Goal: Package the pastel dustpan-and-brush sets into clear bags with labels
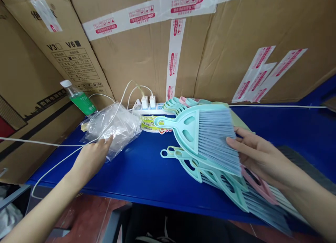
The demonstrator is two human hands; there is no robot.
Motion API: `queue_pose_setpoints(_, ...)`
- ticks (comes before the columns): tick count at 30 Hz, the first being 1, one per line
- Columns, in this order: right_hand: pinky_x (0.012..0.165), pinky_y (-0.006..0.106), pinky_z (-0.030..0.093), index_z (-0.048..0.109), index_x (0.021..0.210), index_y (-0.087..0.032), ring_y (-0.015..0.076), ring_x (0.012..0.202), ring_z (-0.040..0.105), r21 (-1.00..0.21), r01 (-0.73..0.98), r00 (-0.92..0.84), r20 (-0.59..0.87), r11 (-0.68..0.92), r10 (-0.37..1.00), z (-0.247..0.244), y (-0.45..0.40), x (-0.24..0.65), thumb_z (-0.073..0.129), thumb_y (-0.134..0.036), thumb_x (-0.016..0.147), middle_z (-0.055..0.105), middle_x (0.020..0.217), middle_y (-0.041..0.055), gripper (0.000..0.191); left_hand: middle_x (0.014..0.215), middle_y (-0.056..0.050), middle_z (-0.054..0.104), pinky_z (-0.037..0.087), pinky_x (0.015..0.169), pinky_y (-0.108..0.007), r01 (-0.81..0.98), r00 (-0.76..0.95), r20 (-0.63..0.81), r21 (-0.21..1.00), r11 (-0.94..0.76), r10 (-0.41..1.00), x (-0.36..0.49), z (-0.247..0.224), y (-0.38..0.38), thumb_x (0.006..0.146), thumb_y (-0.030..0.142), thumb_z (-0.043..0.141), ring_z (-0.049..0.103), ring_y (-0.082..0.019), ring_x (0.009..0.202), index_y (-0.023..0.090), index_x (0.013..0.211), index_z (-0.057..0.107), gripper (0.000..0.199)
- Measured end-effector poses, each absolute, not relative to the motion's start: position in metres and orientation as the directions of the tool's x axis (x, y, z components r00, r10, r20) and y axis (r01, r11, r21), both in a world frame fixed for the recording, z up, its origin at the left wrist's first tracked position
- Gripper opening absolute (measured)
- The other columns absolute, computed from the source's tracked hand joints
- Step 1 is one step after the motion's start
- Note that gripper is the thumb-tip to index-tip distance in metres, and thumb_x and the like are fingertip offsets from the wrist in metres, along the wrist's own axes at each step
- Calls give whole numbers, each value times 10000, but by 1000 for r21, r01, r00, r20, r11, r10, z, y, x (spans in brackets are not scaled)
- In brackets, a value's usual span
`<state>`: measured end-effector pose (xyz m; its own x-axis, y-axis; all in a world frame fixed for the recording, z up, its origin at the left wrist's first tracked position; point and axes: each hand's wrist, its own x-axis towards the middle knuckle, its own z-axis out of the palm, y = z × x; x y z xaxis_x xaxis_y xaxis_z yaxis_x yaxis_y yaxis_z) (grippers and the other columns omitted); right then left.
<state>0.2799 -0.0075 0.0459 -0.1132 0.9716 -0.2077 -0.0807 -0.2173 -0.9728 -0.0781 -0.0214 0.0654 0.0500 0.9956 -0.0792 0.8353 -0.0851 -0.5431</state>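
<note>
My right hand (250,152) grips the bristle end of a light-blue brush and dustpan set (194,131), its fingers behind and thumb on the bristles. Under it lies a pile of more brushes (225,180), blue-green with a pink one (258,187) among them. My left hand (97,155) rests at the near edge of a heap of clear plastic bags (115,124), index finger stretched onto the plastic. Whether its curled fingers pinch the plastic is hard to see. More dustpans with curved handles (175,104) stand behind the held set.
A green-labelled bottle (80,99) leans at the left. A power strip (157,109) with white plugs sits against the cardboard boxes (147,54). Yellow labels (153,124) lie before it. White cables cross the left of the blue table (136,176).
</note>
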Motion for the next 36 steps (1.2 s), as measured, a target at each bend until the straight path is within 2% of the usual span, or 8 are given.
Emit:
queue_pose_setpoints(8,800,367,585,505,1078,-262,297,1070,676,-961,-100,-152,-242,-259,958,46,-11,279,885,-423,524,742,1111,83,690,1028,-215,728,563,592,-400,866,191,79,-483,-130,978,-73,63,1,1004,336,331,721,-370,864,70,1296,585,469)
queue_pose_setpoints(13,860,364,566,496,1182,-243,269,1086,667,-976,-60,-281,-183,-207,942,41,-10,277,826,-483,652,721,1166,99,669,1280,-221,631,559,871,-448,815,577,362,-320,-483,733,-47,67,-6,999,519,300,652,-338,1105,81,1421,431,622)
queue_pose_setpoints(18,832,421,586,480,1302,-215,273,979,701,-987,48,-444,-156,-151,882,38,-3,274,712,-607,742,711,1160,134,722,1154,-162,697,565,868,-395,711,695,250,-100,-696,674,-21,69,-5,1009,515,305,692,-267,1016,105,1324,473,544)
queue_pose_setpoints(21,718,399,610,488,1332,-245,263,945,699,-972,225,-274,6,71,962,42,-8,276,588,-606,841,668,1218,139,617,1083,-130,722,580,813,-373,738,659,250,-30,-674,710,-17,67,-4,1013,466,347,712,-252,957,139,1207,540,426)
queue_pose_setpoints(23,670,363,607,559,1259,-273,256,999,673,-830,442,-127,317,340,940,46,-17,274,508,-497,926,632,1249,126,405,1071,-126,726,584,799,-378,755,636,284,-36,-655,718,-15,64,-5,1008,462,370,717,-257,949,147,1173,552,399)
queue_pose_setpoints(25,747,382,598,647,1099,-268,258,1070,634,-509,638,-209,609,578,765,48,-29,267,480,-356,960,637,1206,109,234,1020,-114,737,587,786,-380,761,630,291,-49,-646,720,-12,61,-7,1005,461,380,724,-258,919,149,1155,559,390)
queue_pose_setpoints(28,920,486,544,683,965,-208,312,1179,565,-71,665,-535,649,743,541,46,-41,250,493,-283,955,673,1144,127,204,957,-87,743,591,768,-364,756,638,271,-43,-653,721,-5,60,-10,999,476,392,731,-242,865,158,1157,558,393)
queue_pose_setpoints(36,887,508,560,640,767,-201,348,1218,534,-72,650,-595,571,756,566,33,-36,233,627,-329,881,676,1176,149,172,921,-58,744,593,704,-312,717,663,321,-15,-697,676,5,60,-16,971,439,478,721,-189,708,174,1138,596,335)
